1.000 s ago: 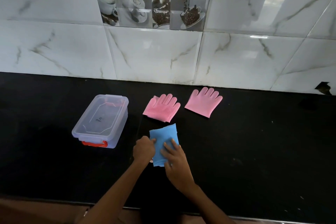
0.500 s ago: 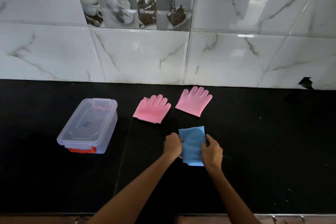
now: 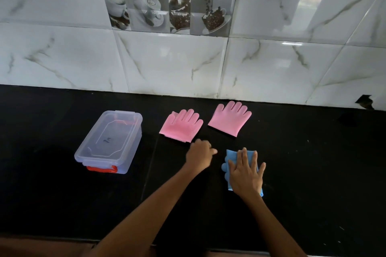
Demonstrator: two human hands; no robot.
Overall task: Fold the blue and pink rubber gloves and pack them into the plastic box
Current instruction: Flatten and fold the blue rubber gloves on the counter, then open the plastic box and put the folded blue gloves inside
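A folded blue glove (image 3: pixel 229 155) lies on the black counter, mostly covered by my right hand (image 3: pixel 246 171), which presses flat on it with fingers spread. My left hand (image 3: pixel 199 155) hovers just left of it, loosely curled and holding nothing, close to the nearer pink glove. Two pink gloves lie flat farther back: one (image 3: pixel 181 126) at the centre with its bristled side up, the other (image 3: pixel 229 119) to its right. The clear plastic box (image 3: pixel 110 142) with a red latch stands at the left, its lid on.
The black counter (image 3: pixel 313 162) runs to a white marble-tiled wall (image 3: pixel 167 62) at the back. A wooden front edge shows at the bottom. A dark chip marks the wall's base at far right (image 3: pixel 364 101).
The blue glove has been moved to the right. My left hand has let go of it and drawn back leftward; my right hand now lies flat on top.
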